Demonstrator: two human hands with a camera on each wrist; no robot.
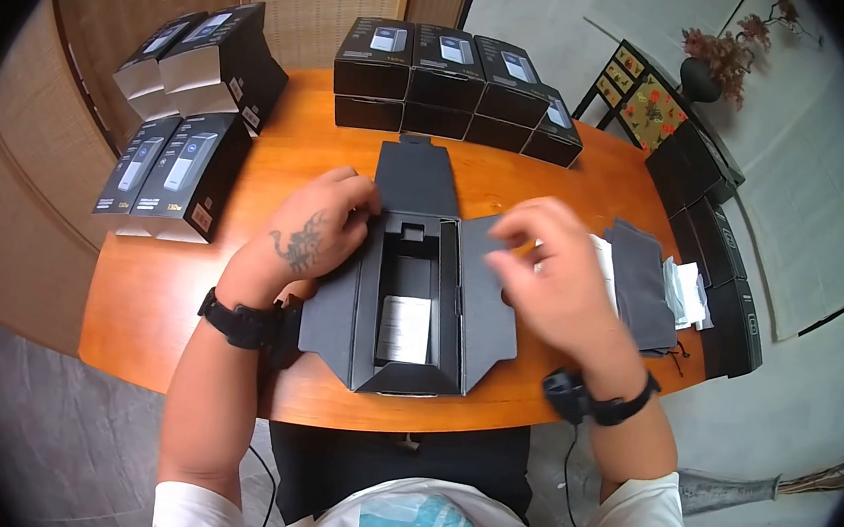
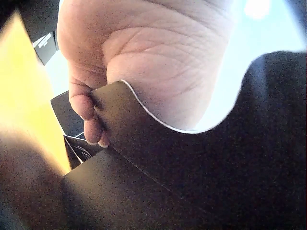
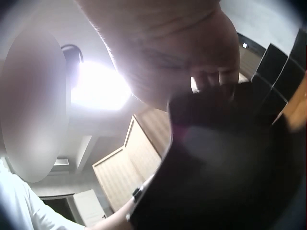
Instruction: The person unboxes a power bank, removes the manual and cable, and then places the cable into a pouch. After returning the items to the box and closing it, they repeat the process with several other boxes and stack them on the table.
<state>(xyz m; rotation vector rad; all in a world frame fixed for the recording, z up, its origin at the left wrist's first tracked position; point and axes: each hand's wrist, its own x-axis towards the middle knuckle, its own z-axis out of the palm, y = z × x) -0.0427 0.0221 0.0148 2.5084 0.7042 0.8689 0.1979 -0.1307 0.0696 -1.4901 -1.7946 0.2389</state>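
An unfolded black box (image 1: 371, 299) lies in front of me in the head view, its flaps spread to the back, left and right. Inside its recess is a small white printed paper (image 1: 404, 329). At the upper left side of the box, my left hand (image 1: 320, 220) has bent fingers; the left wrist view shows its fingertips (image 2: 91, 132) around the edge of a dark flap (image 2: 158, 158). My right hand (image 1: 556, 275) hovers over the right flap (image 1: 488, 314), thumb and forefinger apart. In the right wrist view a dark flap (image 3: 216, 143) partly hides its fingers.
Stacked black printed boxes stand at the left (image 1: 184, 167) and back (image 1: 448, 75) of the wooden table (image 1: 177, 312). More black boxes (image 1: 728, 320) line the right edge. Beside my right hand lie a dark grey drawstring pouch (image 1: 640, 293) and white packets (image 1: 683, 291).
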